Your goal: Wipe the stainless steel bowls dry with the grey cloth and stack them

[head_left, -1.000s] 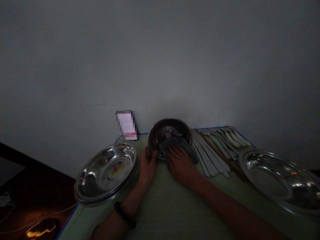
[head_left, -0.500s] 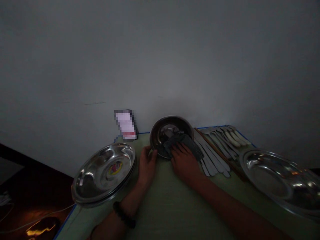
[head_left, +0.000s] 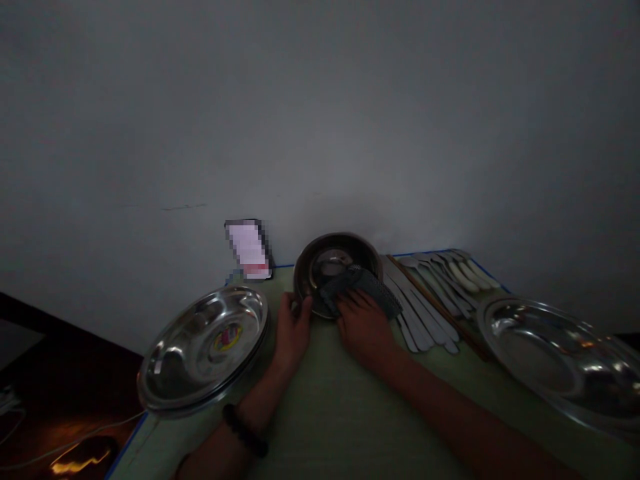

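A round metal bowl [head_left: 334, 241] stands by the wall at the table's back edge. My left hand [head_left: 294, 327] grips its near left rim, thumb in front and fingers curled at the side. Spread over the bowl's near right part is a dark grey cloth [head_left: 385, 299], draping past the rim. My right hand [head_left: 364, 320] presses this cloth into the bowl, its fingertips partly sunk in the fabric. Just right of the bowl lie several flat-handled pieces of metal cutlery [head_left: 417, 313], partly covered by the cloth.
Stacked metal basins [head_left: 165, 373] sit at left, the top one with a round sticker. Another metal basin [head_left: 540, 360] is at right. A phone [head_left: 249, 247] leans on the wall [head_left: 320, 120]. Chopsticks [head_left: 435, 303] and spoons [head_left: 470, 273] lie on the green table [head_left: 320, 413].
The whole view shifts slightly, so things appear a little further left. The cloth and my right hand stay in the bowl with little change; my left hand keeps its hold on the rim.
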`<state>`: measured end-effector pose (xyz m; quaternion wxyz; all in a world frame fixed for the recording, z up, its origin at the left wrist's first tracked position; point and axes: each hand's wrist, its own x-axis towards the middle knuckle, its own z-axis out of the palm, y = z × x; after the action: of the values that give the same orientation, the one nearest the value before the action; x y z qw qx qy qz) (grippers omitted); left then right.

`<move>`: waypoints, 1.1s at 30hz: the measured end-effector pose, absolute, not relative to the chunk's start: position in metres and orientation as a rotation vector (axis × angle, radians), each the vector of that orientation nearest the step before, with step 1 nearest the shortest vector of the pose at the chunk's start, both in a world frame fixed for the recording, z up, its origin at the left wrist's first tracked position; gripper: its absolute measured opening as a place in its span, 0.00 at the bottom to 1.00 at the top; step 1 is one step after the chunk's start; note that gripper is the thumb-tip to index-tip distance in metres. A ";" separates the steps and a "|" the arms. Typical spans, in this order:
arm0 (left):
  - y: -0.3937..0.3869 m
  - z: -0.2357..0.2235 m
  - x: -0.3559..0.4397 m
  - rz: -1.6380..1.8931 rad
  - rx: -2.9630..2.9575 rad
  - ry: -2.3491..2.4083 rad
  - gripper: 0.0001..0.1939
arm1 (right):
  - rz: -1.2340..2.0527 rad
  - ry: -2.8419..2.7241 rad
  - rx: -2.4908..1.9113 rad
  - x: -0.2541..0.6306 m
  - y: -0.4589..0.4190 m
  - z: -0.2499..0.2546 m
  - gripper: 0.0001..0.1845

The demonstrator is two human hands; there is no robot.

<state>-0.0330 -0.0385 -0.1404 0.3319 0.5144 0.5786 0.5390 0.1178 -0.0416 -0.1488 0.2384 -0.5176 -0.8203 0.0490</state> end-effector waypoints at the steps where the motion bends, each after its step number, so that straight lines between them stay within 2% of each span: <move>1: -0.038 -0.140 -0.033 1.387 1.359 1.495 0.14 | 0.135 -2.243 -1.419 0.118 -0.041 -0.150 0.23; 7: -0.040 -0.135 -0.024 1.301 1.399 1.431 0.16 | 0.186 -2.291 -1.326 0.120 -0.038 -0.154 0.25; 16: -0.044 -0.133 -0.026 1.489 1.244 1.595 0.14 | 0.222 -2.259 -1.351 0.118 -0.041 -0.146 0.21; 23: -0.046 -0.132 -0.025 1.382 1.392 1.518 0.15 | 0.206 -2.168 -1.443 0.119 -0.040 -0.147 0.22; 33: -0.046 -0.136 -0.023 1.261 1.542 1.451 0.12 | 0.229 -2.194 -1.368 0.119 -0.037 -0.151 0.23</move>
<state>-0.0227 -0.0463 -0.1356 0.3322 0.5900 0.5554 0.4827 0.1194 -0.0369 -0.1508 0.2696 -0.5074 -0.8140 0.0849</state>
